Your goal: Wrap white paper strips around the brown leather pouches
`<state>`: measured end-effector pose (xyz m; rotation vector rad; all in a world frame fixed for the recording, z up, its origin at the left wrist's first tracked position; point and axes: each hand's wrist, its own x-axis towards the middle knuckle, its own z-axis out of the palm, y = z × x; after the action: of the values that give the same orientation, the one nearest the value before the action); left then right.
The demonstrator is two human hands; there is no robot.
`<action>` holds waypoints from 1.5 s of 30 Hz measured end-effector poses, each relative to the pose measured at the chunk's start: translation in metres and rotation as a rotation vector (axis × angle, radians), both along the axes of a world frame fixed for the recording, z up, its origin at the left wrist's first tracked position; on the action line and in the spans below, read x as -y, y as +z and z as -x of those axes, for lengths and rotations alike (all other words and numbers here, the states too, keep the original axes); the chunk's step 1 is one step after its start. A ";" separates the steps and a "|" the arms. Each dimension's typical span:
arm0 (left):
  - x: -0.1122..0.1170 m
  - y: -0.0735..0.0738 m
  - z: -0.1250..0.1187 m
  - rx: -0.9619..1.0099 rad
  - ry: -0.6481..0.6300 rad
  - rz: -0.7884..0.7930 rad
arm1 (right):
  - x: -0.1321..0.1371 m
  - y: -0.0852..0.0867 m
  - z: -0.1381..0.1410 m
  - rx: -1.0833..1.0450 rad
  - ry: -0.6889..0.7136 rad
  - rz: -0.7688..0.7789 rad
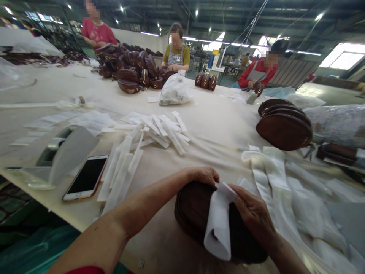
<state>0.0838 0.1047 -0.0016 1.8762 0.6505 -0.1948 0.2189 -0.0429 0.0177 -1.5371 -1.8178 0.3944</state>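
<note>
A dark brown leather bag (194,205) lies on the table in front of me, partly covered by a curled white strip (218,224) of thin sheet material. At the bag's far edge my left hand (205,176) is closed, its fingertips pinched at the top end of the strip. My right hand (252,211) grips the same end of the strip from the right, thumb and fingers over the bag's upper side. Whatever lies under the strip and right palm is hidden.
Loose white strips (168,131) lie in a pile beyond my left arm, near a phone (87,178) and a tape dispenser (67,152). White sheeting (279,179) and stacked brown bags (285,129) are on the right. Several co-workers (178,49) work at the far side.
</note>
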 end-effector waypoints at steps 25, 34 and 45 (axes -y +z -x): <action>0.001 0.003 0.006 -0.038 -0.131 -0.261 | 0.023 -0.001 0.006 0.152 0.333 -0.207; 0.023 0.031 0.043 0.083 -0.222 -0.488 | 0.024 0.000 0.007 0.149 0.331 -0.252; 0.098 0.027 0.093 0.630 -0.075 -0.823 | 0.024 0.002 0.008 0.104 0.342 -0.280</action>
<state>-0.0097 0.0067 0.0250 2.5556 0.2155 0.6976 0.2109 -0.0666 0.0193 -1.0771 -2.1225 0.2075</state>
